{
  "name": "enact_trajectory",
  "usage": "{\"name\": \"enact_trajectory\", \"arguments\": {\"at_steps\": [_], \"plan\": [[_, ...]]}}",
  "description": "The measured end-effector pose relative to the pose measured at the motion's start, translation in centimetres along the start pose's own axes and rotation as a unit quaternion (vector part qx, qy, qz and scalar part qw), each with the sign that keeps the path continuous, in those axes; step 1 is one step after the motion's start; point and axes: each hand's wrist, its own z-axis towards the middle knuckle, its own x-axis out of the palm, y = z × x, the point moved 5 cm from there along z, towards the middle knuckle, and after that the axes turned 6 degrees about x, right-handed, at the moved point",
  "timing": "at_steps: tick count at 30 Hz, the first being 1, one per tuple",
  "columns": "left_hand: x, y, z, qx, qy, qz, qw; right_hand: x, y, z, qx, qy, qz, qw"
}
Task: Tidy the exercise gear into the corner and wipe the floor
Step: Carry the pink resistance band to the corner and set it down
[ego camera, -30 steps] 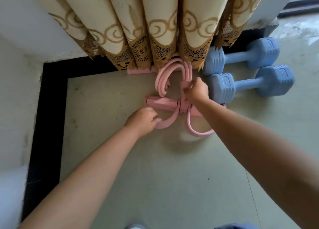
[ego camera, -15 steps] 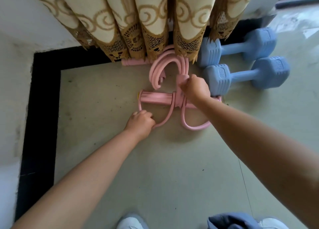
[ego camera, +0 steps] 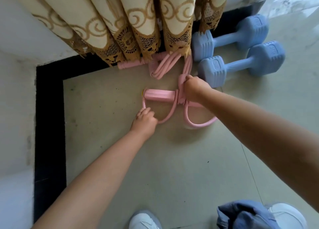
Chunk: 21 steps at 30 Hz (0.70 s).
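Beside two parked blue plastic dumbbells (ego camera: 241,64), both hands, left hand (ego camera: 145,120) and right hand (ego camera: 194,89), gripped the pink rubber pedal resistance band (ego camera: 160,96), with floor wiping apparently left.

Bare forearms, white shoes (ego camera: 144,220), blue denim trouser leg (ego camera: 245,216).

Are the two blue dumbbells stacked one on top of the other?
No, both blue dumbbells lie side by side on the floor, right of the curtain.

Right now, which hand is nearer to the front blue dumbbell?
Right. The right hand grips the pink pedal puller beside the front blue dumbbell; the left hand holds its left foot loop, farther away.
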Motion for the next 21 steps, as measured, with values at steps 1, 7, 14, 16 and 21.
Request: {"name": "enact_trajectory", "arguments": {"at_steps": [1,7,14,16,21], "plan": [[0.4,-0.1,0.1,-0.009,0.002,-0.003,1.000,0.1,-0.2,-0.2,0.003,0.012,-0.005,1.000],[0.2,-0.6,-0.3,0.002,-0.012,0.001,1.000,1.4,-1.8,-1.1,-0.053,0.050,-0.070,0.995],[-0.9,-0.4,-0.3,0.003,-0.027,-0.019,0.999,-0.3,-1.7,-1.4,-0.036,0.004,-0.015,0.999],[-1.7,-0.5,-0.5,0.023,-0.059,-0.037,0.997,-0.4,-1.8,-1.9,-0.037,-0.024,-0.011,0.999],[-4.2,-0.7,-0.4,0.015,-0.112,-0.048,0.992,-0.1,-2.3,-2.7,-0.068,-0.039,-0.028,0.997]]}}
